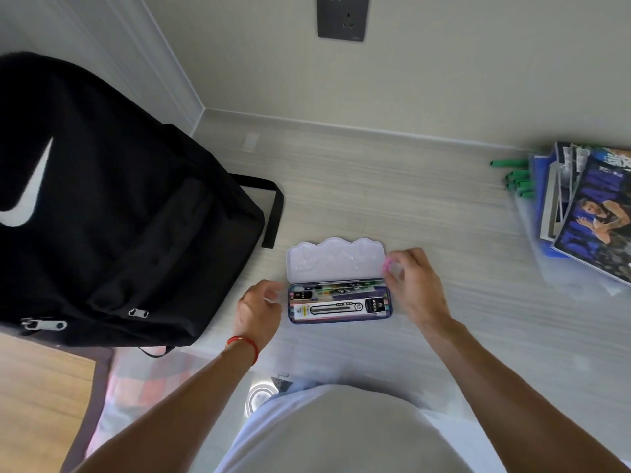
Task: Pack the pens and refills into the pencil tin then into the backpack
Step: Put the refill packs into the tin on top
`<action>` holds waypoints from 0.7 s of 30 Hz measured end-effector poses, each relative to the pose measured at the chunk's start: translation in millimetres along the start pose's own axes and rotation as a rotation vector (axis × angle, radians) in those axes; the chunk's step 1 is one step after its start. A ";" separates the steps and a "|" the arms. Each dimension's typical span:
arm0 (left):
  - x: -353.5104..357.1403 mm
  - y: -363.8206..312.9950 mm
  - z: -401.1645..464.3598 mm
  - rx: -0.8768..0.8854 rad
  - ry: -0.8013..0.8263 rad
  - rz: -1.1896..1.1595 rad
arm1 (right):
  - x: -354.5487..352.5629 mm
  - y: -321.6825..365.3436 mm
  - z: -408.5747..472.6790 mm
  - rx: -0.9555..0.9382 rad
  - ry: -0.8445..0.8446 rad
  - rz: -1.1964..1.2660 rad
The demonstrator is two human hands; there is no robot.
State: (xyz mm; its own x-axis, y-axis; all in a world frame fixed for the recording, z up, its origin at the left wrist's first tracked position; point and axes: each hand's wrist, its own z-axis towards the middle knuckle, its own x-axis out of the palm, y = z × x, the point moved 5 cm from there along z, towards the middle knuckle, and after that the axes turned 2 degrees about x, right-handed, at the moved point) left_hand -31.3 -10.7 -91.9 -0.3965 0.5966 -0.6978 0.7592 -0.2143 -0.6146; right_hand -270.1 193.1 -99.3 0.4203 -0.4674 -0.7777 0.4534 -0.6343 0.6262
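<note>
The pencil tin [339, 303] is lying open on the worktop [444, 216], right of the backpack [112, 213], already filled. A small pink item [388, 265] is being pinched in the right hand [415, 283]; the left hand [257, 310] is relaxed, grasping nothing. Closing the lid [334, 257] is judged next.

Your pale wood-grain table [375, 186] fills the middle of the frame. On it: the black backpack [112, 213] at the left, the open tin [339, 303] at centre, and a stack of magazines [590, 213] with green pens [515, 180] at the right edge.
</note>
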 end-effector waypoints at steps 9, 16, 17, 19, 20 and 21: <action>-0.2 12.5 -7.9 -0.145 0.077 -0.226 | 85.4 138.7 -22.6 -0.421 0.245 -0.178; -10.7 24.6 -5.9 -0.073 0.056 -0.188 | 105.3 137.5 -21.4 -0.340 0.278 -0.333; -11.5 25.7 -5.2 -0.068 0.057 -0.184 | 105.4 136.8 -22.0 -0.338 0.270 -0.343; -11.6 26.3 -3.3 -0.048 0.071 -0.181 | 104.2 136.7 -23.6 -0.336 0.253 -0.355; -10.9 25.5 -2.4 -0.029 0.083 -0.175 | 103.2 136.5 -24.7 -0.337 0.243 -0.361; -10.0 23.6 -1.7 -0.002 0.098 -0.160 | 102.1 135.7 -26.4 -0.341 0.232 -0.367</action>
State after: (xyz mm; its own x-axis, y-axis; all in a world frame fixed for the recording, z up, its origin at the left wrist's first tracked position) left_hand -8.5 -20.4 -98.8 -0.4601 0.6958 -0.5515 0.6914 -0.1089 -0.7142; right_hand -144.9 75.5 -92.3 0.3310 -0.0808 -0.9402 0.8153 -0.4771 0.3281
